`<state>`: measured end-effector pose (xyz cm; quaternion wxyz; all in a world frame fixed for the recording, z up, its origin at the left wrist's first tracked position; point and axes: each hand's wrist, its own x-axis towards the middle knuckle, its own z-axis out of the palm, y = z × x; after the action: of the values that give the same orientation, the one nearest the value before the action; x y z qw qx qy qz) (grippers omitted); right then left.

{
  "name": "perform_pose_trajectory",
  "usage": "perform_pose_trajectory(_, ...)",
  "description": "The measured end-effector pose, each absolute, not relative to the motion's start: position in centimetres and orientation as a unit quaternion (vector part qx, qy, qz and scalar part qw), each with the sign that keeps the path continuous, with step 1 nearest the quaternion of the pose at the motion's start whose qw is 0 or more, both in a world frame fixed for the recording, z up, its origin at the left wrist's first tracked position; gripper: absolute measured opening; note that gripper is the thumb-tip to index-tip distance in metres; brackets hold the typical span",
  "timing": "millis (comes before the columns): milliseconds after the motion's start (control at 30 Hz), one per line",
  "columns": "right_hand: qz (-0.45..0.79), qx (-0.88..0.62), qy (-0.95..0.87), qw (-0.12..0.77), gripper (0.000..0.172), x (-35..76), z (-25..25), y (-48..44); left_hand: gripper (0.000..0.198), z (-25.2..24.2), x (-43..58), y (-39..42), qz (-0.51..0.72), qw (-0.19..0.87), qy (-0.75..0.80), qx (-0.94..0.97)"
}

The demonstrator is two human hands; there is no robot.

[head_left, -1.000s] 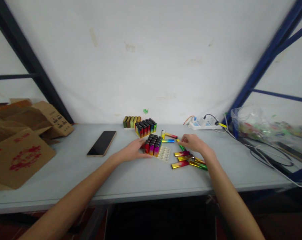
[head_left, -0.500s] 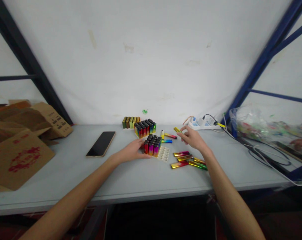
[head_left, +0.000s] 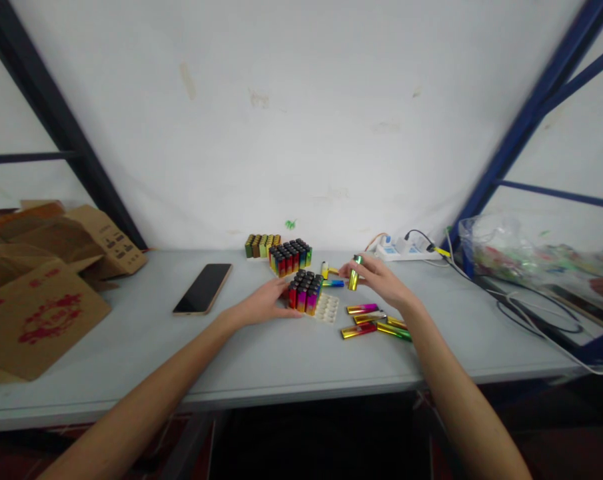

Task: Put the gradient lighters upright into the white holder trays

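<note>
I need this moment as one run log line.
left hand: at upright pieces in white tray; right hand: holds gold-green piece; loose pieces: lying right of tray

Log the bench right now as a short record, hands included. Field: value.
left_hand: left hand at left side of front lighter block, thumb along its near edge; grip unclear
right_hand: right hand holds gold-green lighter, near upright, raised
front_tray: white tray under front lighter block, bare sockets on its right
loose: lighter pile right of tray; blue lighter lying behind it
rear: black-topped block; gold-topped block to its left
left_side: phone, cardboard box
right_rear: power strip, plugs in
</note>
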<state>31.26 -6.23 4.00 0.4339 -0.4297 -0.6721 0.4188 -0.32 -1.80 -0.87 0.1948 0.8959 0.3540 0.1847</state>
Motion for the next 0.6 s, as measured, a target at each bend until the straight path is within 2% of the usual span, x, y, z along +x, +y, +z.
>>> perform_pose_trajectory(200,0.45,-0.38,-0.704,0.397,0.041,30.1,4.1,-6.8,0.07,-1.0,-0.3,-1.7,0.187,0.194,0.346,0.899)
perform_pose_trajectory(367,0.415,-0.402,-0.703,0.415,0.044,29.5,3.8,-6.6,0.078,-0.8,-0.3,-1.9,0.192,0.194,0.353,0.895)
perform_pose_trajectory(600,0.238,-0.506,-0.715,0.419,0.055,29.1,3.6,-6.5,0.082,-0.7,-0.1,-2.1,0.199,0.191,0.349,0.896)
